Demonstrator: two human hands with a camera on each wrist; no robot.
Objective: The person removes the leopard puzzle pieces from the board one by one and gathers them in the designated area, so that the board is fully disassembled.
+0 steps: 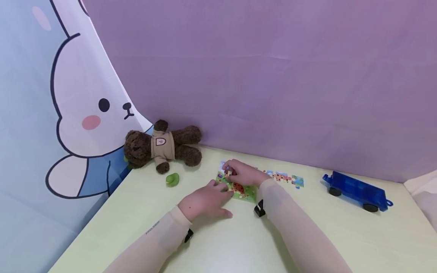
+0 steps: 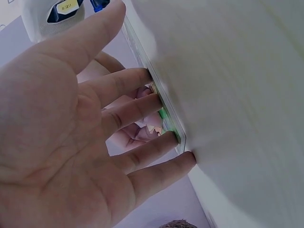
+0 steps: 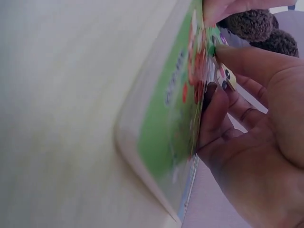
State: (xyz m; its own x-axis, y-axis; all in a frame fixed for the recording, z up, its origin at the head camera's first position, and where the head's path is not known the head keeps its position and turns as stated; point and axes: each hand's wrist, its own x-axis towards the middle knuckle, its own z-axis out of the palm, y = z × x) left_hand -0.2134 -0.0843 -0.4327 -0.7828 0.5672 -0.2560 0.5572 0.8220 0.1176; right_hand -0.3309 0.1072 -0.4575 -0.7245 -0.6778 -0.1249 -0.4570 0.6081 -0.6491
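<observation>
Head view: the puzzle board point(image 1: 250, 195) lies near the far edge of the desk point(image 1: 211, 246); loose pieces point(image 1: 297, 181) lie along that edge. Left wrist view: left hand point(image 2: 78, 130), grip released, fingers extended against the board's side. Right wrist view: right hand point(image 3: 263, 107), grip pinching a face-printed piece point(image 3: 230, 77) at the board.

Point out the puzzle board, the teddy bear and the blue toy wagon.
Puzzle board point(image 1: 239, 188), head view: red printed picture.
Teddy bear point(image 1: 163, 148), head view: shirt front.
Blue toy wagon point(image 1: 356, 189), head view: middle of its body.

Puzzle point(image 1: 240, 190) (on table point(image 1: 225, 246)) between bear point(image 1: 164, 148) and trailer point(image 1: 356, 189)
</observation>
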